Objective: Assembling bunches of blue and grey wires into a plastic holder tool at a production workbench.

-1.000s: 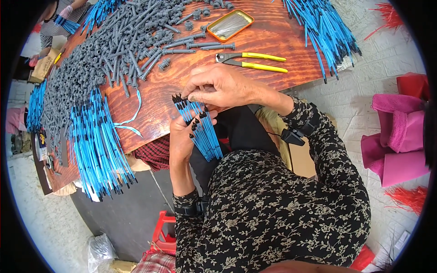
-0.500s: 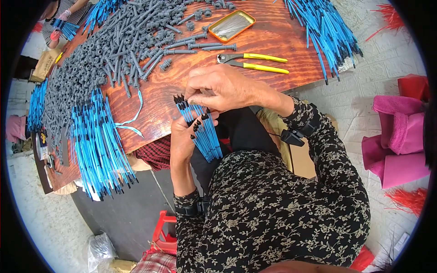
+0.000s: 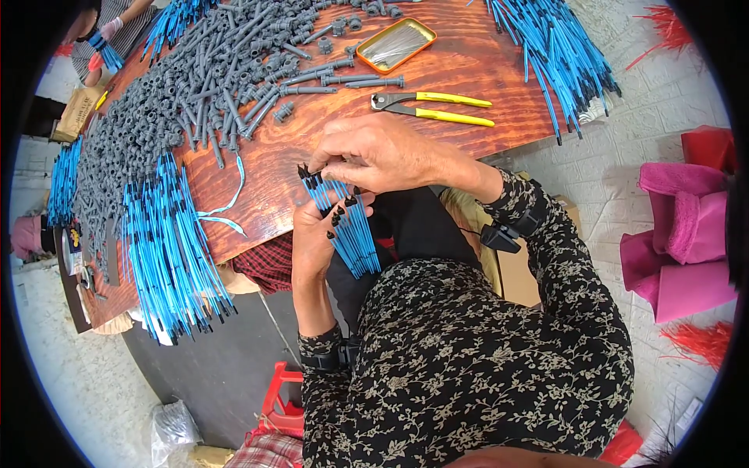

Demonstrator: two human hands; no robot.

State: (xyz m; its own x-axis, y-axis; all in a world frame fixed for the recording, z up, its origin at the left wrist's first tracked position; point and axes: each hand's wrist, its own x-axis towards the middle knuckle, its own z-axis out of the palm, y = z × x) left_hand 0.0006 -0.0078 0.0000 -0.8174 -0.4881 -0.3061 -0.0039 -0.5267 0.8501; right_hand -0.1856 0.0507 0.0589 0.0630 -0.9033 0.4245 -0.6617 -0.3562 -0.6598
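My left hand is wrapped round a small bundle of thin blue sticks with black tips, held near the table's front edge above my lap. Over the bundle's upper end is my right hand, its thumb and forefinger pinched at the black tips; anything small between those fingers is hidden. Beyond the right hand, end-cutting pliers with yellow handles lie on the table with their jaws toward the left.
The wooden table bears a large heap of grey plastic parts. Blue stick bundles overhang its left front edge; more blue sticks overhang at right. An orange-rimmed tin contains thin metal pins. A co-worker's hand shows far left.
My right hand has shifted slightly left along the black tips of the bundle. My left hand keeps its hold. At the far left, the co-worker's hands and blue bundle have moved a little.
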